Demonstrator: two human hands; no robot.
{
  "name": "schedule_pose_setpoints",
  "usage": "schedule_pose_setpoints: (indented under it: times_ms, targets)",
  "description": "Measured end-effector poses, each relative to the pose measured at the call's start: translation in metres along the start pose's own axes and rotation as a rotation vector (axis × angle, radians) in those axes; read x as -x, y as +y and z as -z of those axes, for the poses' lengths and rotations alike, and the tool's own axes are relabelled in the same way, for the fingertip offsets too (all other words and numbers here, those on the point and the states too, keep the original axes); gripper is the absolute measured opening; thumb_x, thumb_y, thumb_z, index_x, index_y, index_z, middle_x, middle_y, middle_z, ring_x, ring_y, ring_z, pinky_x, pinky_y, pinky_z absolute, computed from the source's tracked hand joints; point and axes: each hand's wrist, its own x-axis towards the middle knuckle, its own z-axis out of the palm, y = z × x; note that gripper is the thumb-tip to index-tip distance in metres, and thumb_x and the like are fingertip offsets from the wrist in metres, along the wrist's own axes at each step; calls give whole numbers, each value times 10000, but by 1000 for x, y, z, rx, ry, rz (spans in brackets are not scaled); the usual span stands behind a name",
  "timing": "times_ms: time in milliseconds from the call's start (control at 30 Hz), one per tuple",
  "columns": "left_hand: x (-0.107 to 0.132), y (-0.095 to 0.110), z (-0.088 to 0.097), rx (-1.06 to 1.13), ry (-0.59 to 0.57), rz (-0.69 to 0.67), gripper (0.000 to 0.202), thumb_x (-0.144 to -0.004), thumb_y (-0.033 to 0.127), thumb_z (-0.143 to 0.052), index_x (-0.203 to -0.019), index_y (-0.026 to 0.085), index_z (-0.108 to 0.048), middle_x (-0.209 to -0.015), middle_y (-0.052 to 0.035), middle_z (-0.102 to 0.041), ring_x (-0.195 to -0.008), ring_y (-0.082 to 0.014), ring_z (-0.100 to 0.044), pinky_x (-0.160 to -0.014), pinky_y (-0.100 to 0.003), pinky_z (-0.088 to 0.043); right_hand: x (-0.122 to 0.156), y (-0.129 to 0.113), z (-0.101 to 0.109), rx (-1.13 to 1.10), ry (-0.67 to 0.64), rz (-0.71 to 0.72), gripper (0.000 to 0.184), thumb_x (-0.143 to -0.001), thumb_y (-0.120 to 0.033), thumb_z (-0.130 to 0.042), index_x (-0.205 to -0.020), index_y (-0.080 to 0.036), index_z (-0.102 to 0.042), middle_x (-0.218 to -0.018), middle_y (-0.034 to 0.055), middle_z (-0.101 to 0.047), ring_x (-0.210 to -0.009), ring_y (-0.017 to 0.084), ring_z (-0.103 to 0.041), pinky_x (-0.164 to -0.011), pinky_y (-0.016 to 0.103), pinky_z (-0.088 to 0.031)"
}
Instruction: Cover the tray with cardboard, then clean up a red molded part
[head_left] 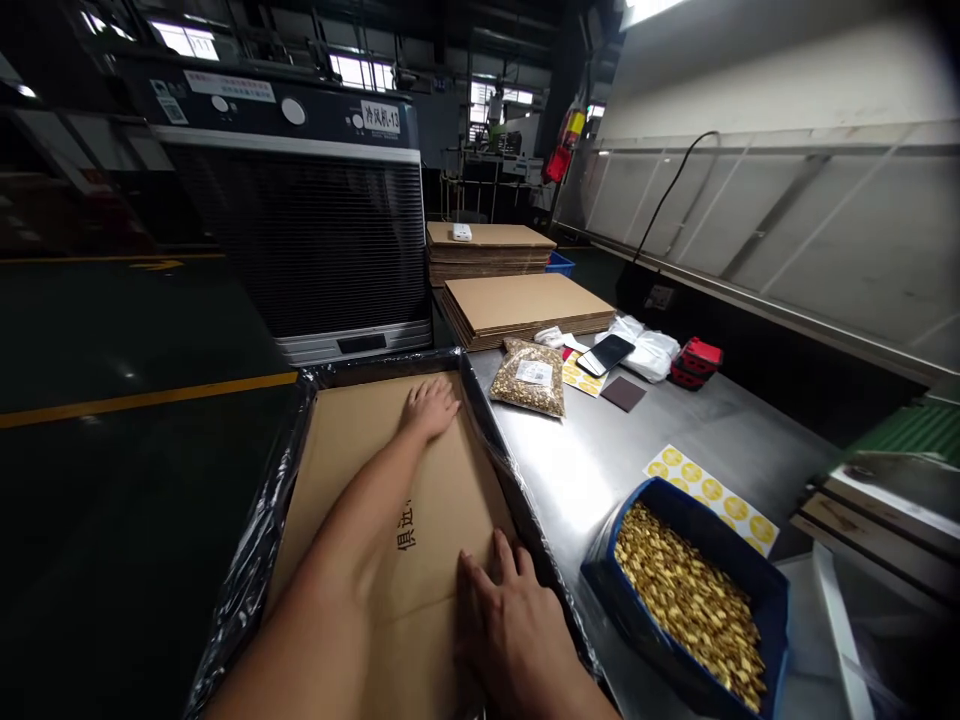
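A brown cardboard sheet with printed black characters lies inside an open box lined with black plastic film. My left hand rests flat on the sheet's far end, close to the right corner, fingers stretched out. Nearer to me, my right hand touches the sheet along its right edge with the fingers apart; the thumb side is partly in shadow. Neither hand grasps anything that I can see.
Right of the box, a metal table bears a blue bin of small gold-coloured metal parts, a filled plastic bag, a sticker sheet, a phone and stacked cardboard. An air cooler stands beyond the box.
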Motion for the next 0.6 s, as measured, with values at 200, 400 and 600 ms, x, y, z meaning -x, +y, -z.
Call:
schedule_pose_setpoints:
  times_ms: [200,400,600]
  targets:
    - [103,-34,-3,-45,29,175,593,-939,573,-417,-1443,262,-389,-1592,-73,-297,-1478,-300,-185,-1193,-631,-35,3,0,3,-4,34,-3,917,-663,-471,-805,-1467,-397,-370,-1586,138,-251,-1370,399,-357,-910,502,-520]
    - [177,-62,33,-119,-7,527,692,-919,533,-419,-1444,83,-378,-1555,-256,-280,-1477,-360,-176,-1188,-556,-169,7,0,3,-24,69,-13,879,-662,-430,-786,-1454,-360,-412,-1582,111,-273,-1397,372,-326,-967,487,-490]
    - [244,-18,3,-133,-98,420,805,-880,602,-381,-1525,147,-225,-1616,-215,-82,-1493,-385,14,-1162,-662,10,18,-4,11,-28,252,20,544,-742,-290,-703,-1273,-212,-612,-1400,138,-519,-1251,331,-503,-930,406,-515]
